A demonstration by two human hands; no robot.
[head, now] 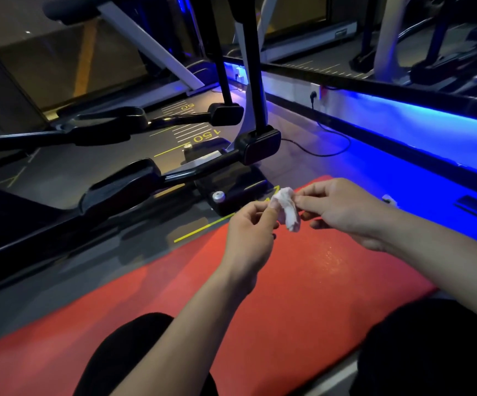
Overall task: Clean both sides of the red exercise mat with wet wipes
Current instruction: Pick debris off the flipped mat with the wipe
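- Wipe (286, 210): one small white wet wipe, bunched and limp, held in the air over the far part of the mat; it looks light, soft and damp, best opened by its edges.
- Left hand (250, 224) pinches the wipe's left end between thumb and fingertips; right hand (343, 208) pinches its right end likewise.
- Red exercise mat (260, 295): one, flat on the floor under the person's knees, running from near left to far right; probably flexible and light, so I would take it by a long edge to turn it.
- Exercise machine (174, 178): one, just beyond the mat on the far left.
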